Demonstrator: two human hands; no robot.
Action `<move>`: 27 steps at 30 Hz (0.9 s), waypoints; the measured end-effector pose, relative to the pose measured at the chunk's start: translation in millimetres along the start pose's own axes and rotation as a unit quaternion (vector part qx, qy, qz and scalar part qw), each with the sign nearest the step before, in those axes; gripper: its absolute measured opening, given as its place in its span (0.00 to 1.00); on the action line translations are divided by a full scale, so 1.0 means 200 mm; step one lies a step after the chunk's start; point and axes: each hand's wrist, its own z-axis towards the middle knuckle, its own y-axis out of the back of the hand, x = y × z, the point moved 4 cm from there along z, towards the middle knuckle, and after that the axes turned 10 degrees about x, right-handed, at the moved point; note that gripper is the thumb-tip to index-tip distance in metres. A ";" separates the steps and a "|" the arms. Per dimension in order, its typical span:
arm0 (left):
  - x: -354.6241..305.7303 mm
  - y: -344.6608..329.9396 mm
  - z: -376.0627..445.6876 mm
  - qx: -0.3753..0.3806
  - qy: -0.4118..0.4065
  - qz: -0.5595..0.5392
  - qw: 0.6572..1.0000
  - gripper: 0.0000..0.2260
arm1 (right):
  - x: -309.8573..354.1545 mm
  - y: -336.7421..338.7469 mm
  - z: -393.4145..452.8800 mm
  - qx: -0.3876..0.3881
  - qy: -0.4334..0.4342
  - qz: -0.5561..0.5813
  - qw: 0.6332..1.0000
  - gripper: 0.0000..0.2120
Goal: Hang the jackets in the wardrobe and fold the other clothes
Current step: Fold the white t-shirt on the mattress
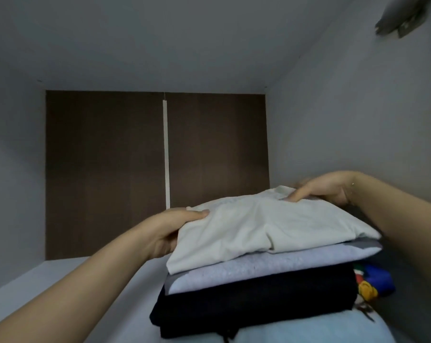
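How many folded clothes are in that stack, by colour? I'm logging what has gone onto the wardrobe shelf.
White: 1, the white top on top, held by the left hand and right hand
Pale lilac-grey: 1, the grey top
Black: 1, the black garment
Blue with mixed colours: 1, the blue item, partly hidden, fold unclear
Total: 4

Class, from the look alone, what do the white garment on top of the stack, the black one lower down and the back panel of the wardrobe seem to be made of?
White garment: soft matte knit, probably cotton; it creases and drapes.
Black garment: thicker matte fabric; fibre unclear.
Back panel: dark brown, faint vertical grain, likely wood-effect board.
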 end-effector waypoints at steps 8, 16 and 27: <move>0.03 -0.08 -0.18 0.012 -0.015 -0.034 0.999 0.13 | -0.11 -0.23 -0.12 -0.181 -0.010 -0.037 0.983 0.19; 0.03 -0.16 -0.44 -0.042 -0.090 0.050 0.994 0.27 | -0.13 -0.33 -0.49 -0.194 0.057 0.092 0.975 0.18; 0.07 -0.15 -0.55 -0.005 -0.104 0.032 0.994 0.16 | -0.14 -0.38 -0.59 -0.258 0.054 0.124 0.957 0.34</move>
